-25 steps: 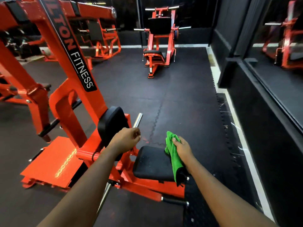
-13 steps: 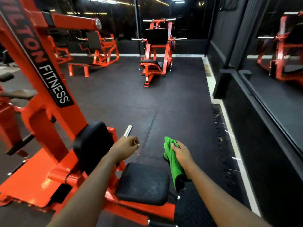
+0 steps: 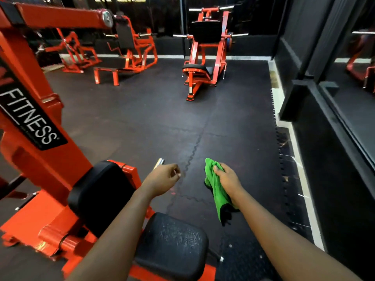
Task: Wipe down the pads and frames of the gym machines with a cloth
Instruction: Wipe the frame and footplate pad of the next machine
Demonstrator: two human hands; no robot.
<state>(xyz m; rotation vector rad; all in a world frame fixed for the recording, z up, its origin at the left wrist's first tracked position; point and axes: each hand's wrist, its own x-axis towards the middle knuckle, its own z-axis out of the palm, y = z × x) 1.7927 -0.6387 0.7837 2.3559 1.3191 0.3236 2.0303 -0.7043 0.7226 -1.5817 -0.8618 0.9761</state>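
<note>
My right hand (image 3: 228, 179) grips a bunched green cloth (image 3: 216, 191), which hangs over the dark floor just right of the near machine. My left hand (image 3: 164, 178) hovers with loosely curled fingers and holds nothing. It is in front of a chrome bar end (image 3: 159, 161). Below my arms lies the black seat pad (image 3: 172, 244), and left of it stands the black back pad (image 3: 97, 191). Both belong to the orange frame (image 3: 30, 118) with a "FITNESS" label. Neither hand touches a pad.
Another orange machine with black pads (image 3: 205, 53) stands ahead across the rubber floor (image 3: 162, 122). More orange machines (image 3: 129, 51) and a low bench (image 3: 106, 75) are at the back left. A black wall with mirror panels (image 3: 324, 128) runs along the right.
The cloth and my right hand have come off the seat pad's edge and now hang over the floor. The near machine has slid down and left in view; the far machine looks closer.
</note>
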